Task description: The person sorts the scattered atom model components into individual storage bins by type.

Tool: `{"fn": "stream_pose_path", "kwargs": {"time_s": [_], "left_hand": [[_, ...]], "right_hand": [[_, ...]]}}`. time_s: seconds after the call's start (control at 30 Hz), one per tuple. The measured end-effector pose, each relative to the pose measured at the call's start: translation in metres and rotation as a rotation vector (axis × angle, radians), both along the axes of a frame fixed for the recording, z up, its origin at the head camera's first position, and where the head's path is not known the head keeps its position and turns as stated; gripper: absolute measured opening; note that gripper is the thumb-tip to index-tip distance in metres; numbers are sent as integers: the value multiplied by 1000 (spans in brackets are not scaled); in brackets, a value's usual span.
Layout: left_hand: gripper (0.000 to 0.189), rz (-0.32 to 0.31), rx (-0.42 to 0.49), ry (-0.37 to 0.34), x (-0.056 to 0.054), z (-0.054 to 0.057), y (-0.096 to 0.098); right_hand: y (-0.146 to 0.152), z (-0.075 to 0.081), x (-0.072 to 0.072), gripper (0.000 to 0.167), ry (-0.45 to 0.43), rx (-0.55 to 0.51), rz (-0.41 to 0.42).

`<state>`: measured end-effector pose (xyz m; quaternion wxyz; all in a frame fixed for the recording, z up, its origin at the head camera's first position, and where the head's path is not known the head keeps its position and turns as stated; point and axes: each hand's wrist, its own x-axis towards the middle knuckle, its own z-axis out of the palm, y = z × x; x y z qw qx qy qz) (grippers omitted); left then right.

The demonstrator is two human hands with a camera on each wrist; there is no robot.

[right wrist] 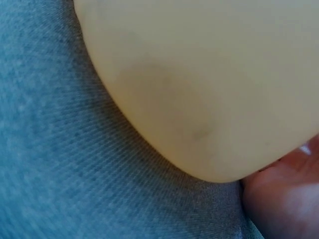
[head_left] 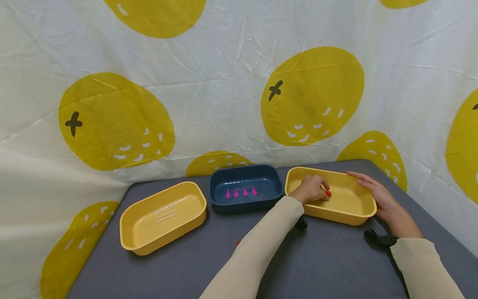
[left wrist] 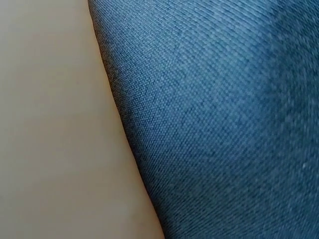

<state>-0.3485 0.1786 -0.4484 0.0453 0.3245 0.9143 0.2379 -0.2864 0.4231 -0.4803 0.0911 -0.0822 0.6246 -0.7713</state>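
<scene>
In the head view my left hand (head_left: 310,189) reaches into the right-hand yellow basin (head_left: 351,216). Its fingertips pinch a small red ball (head_left: 328,193) low inside the basin. My right hand (head_left: 388,203) rests against that basin's right end, fingers stretched along the rim and the thumb out of sight. In the right wrist view the basin's rounded outer wall (right wrist: 199,99) fills the middle, with part of the hand at the lower right. The left wrist view holds only a blurred tan surface beside dark grey cloth.
A dark blue basin (head_left: 246,205) with several pink pear-shaped pieces (head_left: 245,192) stands in the middle. Farther left, another yellow basin (head_left: 149,246) holds several thin pale sticks (head_left: 166,214). A red bit (head_left: 238,243) peeks out beside the left sleeve on the grey table (head_left: 321,265). Patterned cloth hangs behind.
</scene>
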Motion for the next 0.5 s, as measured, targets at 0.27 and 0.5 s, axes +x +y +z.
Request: {"fn": "stream_pose_path", "kwargs": {"time_s": [0.27, 0.5], "left_hand": [[34, 36, 20, -44, -2, 3, -1], [34, 32, 46, -63, -3, 8, -5]], "right_hand": [[0, -1, 0, 42, -3, -9, 8], [1, 0, -1, 42, -9, 23, -5]]}}
